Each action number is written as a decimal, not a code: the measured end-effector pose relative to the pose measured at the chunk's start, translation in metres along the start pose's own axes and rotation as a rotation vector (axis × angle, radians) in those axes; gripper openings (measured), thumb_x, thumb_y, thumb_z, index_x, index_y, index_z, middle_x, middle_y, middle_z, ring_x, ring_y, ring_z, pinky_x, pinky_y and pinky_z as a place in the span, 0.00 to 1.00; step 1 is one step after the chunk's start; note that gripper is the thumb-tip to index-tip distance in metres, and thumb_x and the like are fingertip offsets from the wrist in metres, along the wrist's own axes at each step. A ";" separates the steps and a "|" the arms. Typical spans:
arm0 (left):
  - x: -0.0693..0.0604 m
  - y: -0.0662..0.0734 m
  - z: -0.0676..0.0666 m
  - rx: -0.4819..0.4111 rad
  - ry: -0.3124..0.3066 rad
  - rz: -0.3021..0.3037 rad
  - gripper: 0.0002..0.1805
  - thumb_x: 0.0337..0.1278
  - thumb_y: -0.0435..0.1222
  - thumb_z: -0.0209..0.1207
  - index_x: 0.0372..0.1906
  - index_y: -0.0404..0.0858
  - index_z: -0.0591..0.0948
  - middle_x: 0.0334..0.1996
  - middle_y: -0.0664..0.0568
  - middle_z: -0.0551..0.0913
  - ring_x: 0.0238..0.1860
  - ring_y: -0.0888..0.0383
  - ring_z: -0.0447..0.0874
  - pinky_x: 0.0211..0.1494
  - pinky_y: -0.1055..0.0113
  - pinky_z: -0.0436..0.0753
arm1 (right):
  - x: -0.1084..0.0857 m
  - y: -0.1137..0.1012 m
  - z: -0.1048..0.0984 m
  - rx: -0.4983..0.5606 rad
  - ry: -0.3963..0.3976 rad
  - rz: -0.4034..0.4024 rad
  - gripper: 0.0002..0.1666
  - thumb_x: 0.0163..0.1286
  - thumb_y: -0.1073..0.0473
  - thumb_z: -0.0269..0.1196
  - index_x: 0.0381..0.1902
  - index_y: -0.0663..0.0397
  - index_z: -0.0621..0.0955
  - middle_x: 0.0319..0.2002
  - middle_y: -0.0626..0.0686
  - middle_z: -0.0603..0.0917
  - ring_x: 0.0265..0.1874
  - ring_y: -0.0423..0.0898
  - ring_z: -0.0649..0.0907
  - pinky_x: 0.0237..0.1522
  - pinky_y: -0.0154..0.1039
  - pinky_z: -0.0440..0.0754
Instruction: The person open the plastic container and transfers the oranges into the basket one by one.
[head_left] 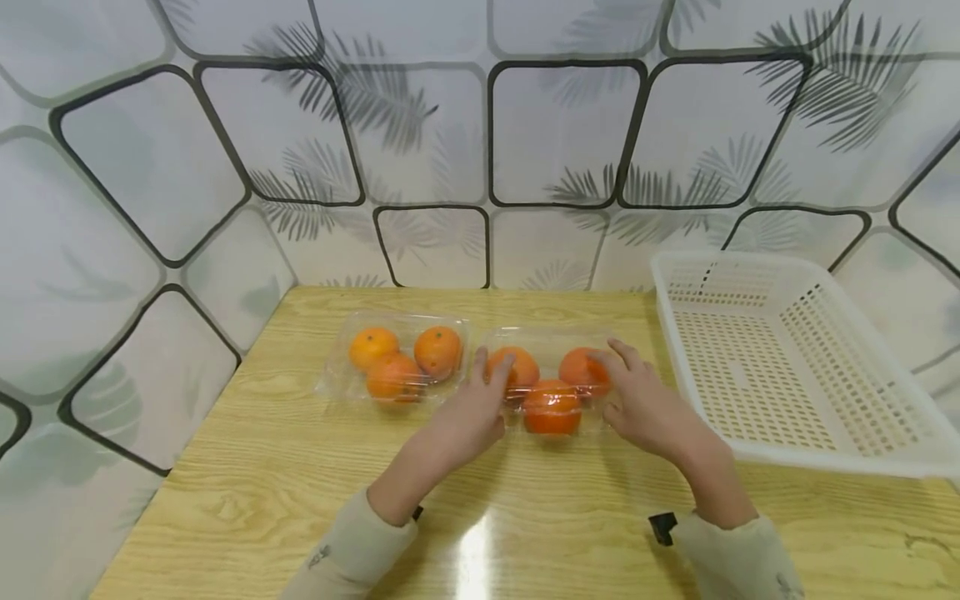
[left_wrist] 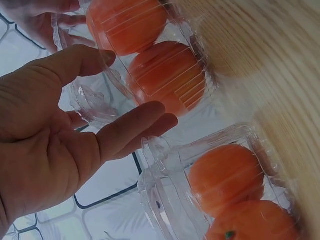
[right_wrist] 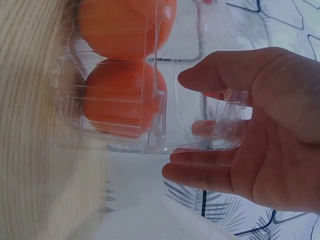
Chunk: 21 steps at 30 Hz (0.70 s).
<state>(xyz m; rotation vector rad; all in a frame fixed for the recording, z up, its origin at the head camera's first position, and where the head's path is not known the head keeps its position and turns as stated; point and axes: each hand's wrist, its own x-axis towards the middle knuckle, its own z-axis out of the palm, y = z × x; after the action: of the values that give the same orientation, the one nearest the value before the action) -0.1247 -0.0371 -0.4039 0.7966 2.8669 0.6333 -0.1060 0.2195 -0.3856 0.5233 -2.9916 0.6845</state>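
Both hands are at the sides of a clear plastic box [head_left: 555, 337] on the table. In it lie three oranges, the front orange [head_left: 552, 408] nearest the person. The left hand [head_left: 471, 417] holds the left side, its thumb at the plastic rim in the left wrist view. At the right end, the right hand [head_left: 651, 410] has a clear plastic corner [right_wrist: 232, 132] between thumb and fingers; some fingers show through it. Whether the lid is fully closed I cannot tell. Left of this box stands another clear box [head_left: 337, 379], with three oranges [head_left: 372, 347] inside.
A white plastic basket [head_left: 750, 367] with a perforated floor stands at the right of the wooden table [head_left: 285, 492]. A patterned wall covering [head_left: 427, 246] rises behind the table and along its left side.
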 end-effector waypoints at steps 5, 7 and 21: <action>-0.002 -0.005 -0.004 -0.064 0.010 0.057 0.49 0.56 0.26 0.62 0.77 0.37 0.46 0.69 0.17 0.54 0.43 0.36 0.84 0.31 0.65 0.83 | 0.001 0.001 -0.003 0.050 0.028 0.052 0.37 0.61 0.70 0.60 0.69 0.65 0.66 0.70 0.75 0.58 0.57 0.73 0.75 0.44 0.58 0.81; -0.002 -0.007 -0.005 -0.079 0.013 0.073 0.51 0.56 0.26 0.62 0.78 0.36 0.44 0.67 0.16 0.56 0.49 0.34 0.82 0.40 0.59 0.85 | 0.002 0.001 -0.004 0.070 0.033 0.066 0.36 0.63 0.69 0.61 0.69 0.66 0.65 0.70 0.75 0.58 0.56 0.72 0.76 0.49 0.61 0.80; -0.003 -0.009 -0.007 -0.225 0.001 0.027 0.55 0.57 0.27 0.64 0.79 0.39 0.38 0.73 0.20 0.46 0.72 0.29 0.54 0.64 0.45 0.74 | 0.003 -0.002 -0.010 0.150 0.125 0.213 0.36 0.72 0.59 0.59 0.71 0.70 0.61 0.60 0.76 0.73 0.57 0.71 0.76 0.53 0.65 0.76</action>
<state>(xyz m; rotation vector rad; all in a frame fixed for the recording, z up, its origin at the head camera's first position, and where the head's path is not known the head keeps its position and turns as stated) -0.1282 -0.0481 -0.4015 0.8006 2.7241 0.9392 -0.1085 0.2217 -0.3754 0.1585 -2.9182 0.9246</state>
